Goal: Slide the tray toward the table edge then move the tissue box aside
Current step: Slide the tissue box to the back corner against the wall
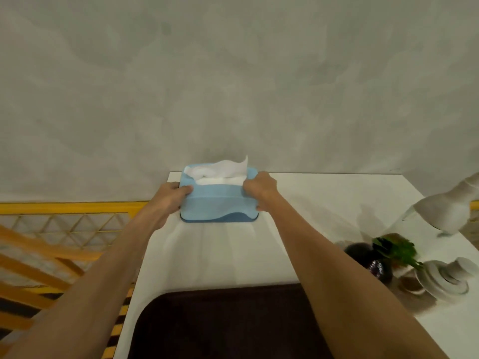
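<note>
A light blue tissue box with a white tissue sticking out of its top sits at the far left corner of the white table, close to the grey wall. My left hand grips the box's left end and my right hand grips its right end. A dark brown tray with rounded corners lies at the near edge of the table, between my forearms; its near part runs out of view.
At the right of the table stand a dark glossy vase with green leaves, stacked white dishes and a white figurine. A yellow and orange railing runs left of the table.
</note>
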Action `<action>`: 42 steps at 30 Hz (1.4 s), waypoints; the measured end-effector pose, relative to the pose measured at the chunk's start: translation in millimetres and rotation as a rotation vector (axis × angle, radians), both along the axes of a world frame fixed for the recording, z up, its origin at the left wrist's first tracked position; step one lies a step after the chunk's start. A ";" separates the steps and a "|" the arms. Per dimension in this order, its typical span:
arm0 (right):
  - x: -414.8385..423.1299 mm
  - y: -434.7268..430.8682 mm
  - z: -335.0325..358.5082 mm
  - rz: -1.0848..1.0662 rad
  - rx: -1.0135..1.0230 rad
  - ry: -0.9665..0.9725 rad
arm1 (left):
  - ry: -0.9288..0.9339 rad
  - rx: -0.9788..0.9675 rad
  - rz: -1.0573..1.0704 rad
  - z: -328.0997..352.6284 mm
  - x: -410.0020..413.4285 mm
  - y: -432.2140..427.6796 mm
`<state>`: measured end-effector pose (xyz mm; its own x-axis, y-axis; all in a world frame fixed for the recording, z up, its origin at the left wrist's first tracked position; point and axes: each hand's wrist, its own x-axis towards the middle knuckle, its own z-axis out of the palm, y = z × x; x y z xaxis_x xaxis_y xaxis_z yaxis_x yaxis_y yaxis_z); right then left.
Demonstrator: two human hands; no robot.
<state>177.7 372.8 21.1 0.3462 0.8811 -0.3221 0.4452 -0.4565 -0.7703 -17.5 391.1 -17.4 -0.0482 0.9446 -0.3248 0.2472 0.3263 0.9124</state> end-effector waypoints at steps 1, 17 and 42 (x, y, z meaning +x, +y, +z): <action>-4.3 4.0 -2.0 0.007 0.006 0.003 | -0.002 -0.003 0.007 -1.6 -4.7 1.5; -17.8 49.3 -25.6 0.252 0.116 -0.114 | -0.007 0.097 -0.037 -9.7 -29.1 33.7; -15.8 15.1 -28.7 0.288 0.095 -0.129 | 0.055 0.079 0.038 -4.4 -28.0 -0.2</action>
<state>161.9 387.9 -7.6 0.1109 0.9728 -0.2035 0.6423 -0.2264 -0.7323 -45.5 391.0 -21.8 -0.1002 0.9642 -0.2456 0.2868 0.2644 0.9208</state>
